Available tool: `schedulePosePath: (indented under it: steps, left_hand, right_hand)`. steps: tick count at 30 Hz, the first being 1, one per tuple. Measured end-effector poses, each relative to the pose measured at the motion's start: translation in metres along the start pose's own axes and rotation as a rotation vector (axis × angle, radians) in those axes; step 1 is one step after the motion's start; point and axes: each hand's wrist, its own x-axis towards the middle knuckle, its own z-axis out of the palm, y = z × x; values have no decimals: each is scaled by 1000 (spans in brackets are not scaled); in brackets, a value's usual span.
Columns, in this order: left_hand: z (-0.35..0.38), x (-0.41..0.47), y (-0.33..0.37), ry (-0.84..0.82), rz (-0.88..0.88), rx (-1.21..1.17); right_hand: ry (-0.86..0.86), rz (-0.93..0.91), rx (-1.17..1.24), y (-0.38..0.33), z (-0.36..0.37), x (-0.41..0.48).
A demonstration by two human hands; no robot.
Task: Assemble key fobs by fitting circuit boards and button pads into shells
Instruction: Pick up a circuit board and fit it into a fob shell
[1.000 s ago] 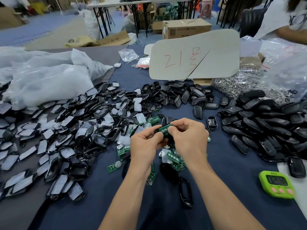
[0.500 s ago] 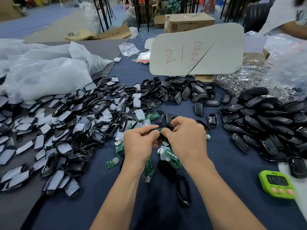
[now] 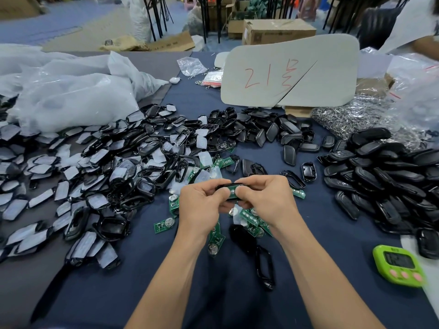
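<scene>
- A navy cloth (image 3: 332,245) is covering the table, carrying heaps of black shells (image 3: 380,172), loose boards (image 3: 164,224) and a green timer (image 3: 399,267); cardboard boxes (image 3: 278,30) are standing behind.
- The left hand (image 3: 202,205) and right hand (image 3: 263,198) are holding one shell (image 3: 225,186) just above the cloth, fingers clamped on it.
- The green board (image 3: 232,192), held bare a second ago, is now lying inside that shell.

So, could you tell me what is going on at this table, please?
A person is putting a key fob together. The left hand and right hand both grip a black shell above the blue cloth, thumbs on a green circuit board inside it. Loose boards lie underneath, film-covered parts are piled to the left, and a heap of black fobs sits on the right near a green timer.
</scene>
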Motion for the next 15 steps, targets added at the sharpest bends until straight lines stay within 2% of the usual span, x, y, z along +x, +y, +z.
schedulePosePath:
  steps: [5,9,15]
  left_hand:
    - [-5,-2,3,-62,-38,-76]
    - [-7,-5,6,-152,-117,-202]
    - [-2,-10,8,-222,-113,-216]
  right_hand:
    - [2,-25,82,2,0,-4]
    - [99,-37,136,3,0,-8]
    - [243,-77,9,8,0,-15]
